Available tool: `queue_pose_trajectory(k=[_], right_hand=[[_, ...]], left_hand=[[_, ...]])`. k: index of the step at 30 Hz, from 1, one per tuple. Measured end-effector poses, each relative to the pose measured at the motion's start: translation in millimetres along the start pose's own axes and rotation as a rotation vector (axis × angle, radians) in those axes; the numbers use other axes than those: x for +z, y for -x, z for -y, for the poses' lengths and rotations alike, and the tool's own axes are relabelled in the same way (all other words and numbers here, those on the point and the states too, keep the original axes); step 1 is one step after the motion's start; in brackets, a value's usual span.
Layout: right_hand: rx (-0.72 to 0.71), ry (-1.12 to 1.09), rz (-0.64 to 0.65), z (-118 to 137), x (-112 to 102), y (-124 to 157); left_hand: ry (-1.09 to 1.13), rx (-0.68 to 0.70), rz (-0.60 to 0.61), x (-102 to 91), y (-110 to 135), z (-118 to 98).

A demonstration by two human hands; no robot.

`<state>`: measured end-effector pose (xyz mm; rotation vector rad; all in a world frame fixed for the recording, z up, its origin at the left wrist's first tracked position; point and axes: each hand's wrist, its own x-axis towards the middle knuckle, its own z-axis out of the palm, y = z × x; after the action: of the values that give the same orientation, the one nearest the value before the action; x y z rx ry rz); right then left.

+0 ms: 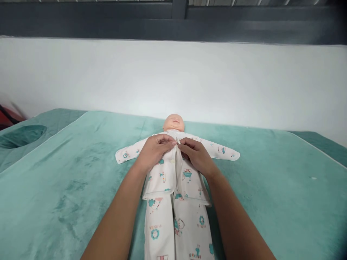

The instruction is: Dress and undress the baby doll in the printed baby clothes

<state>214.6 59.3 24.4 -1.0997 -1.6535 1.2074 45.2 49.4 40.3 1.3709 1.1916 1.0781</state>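
A baby doll (174, 123) lies on its back, dressed in a white printed baby jacket (159, 178) and matching trousers (159, 227). The jacket's sleeves stretch out to both sides, and its front edges part below the chest, where a pale button (172, 161) shows on the left edge. My left hand (157, 148) pinches the left front edge near the upper chest. Opposite it, my right hand (195, 153) pinches the other front edge, fingertips nearly touching those of the left. What lies right between the fingertips is too small to make out.
A green plush cover (271, 187) spreads under the doll over the bed. Behind it rises a white wall (173, 76) with a dark window frame (108, 20) above. At the far left are a folded dip in the cover and a red and black item (9, 117).
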Motion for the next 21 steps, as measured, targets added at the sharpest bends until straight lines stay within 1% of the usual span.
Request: queue_pose_trajectory(k=[3,6,13,18,21], right_hand=[[-0.007,0.001,0.028,1.3,-1.6,0.8],[-0.009,0.002,0.022,0.8,-3.3,0.7],[0.035,-0.06,0.031,-2.8,-6.8,-0.5],[0.062,0.018,-0.018,-2.8,-7.4,0.0],[0.073,0.076,-0.026,-1.9,-7.9,0.2]], left_hand=[[0.0,-0.007,0.006,-1.4,0.4,-0.6],[-0.017,-0.006,0.027,-3.3,0.3,-0.1],[-0.018,0.012,0.036,-3.5,-2.2,4.1],[-0.085,0.035,-0.003,-3.2,-1.6,5.0],[-0.111,0.019,-0.007,-4.2,-0.7,3.4]])
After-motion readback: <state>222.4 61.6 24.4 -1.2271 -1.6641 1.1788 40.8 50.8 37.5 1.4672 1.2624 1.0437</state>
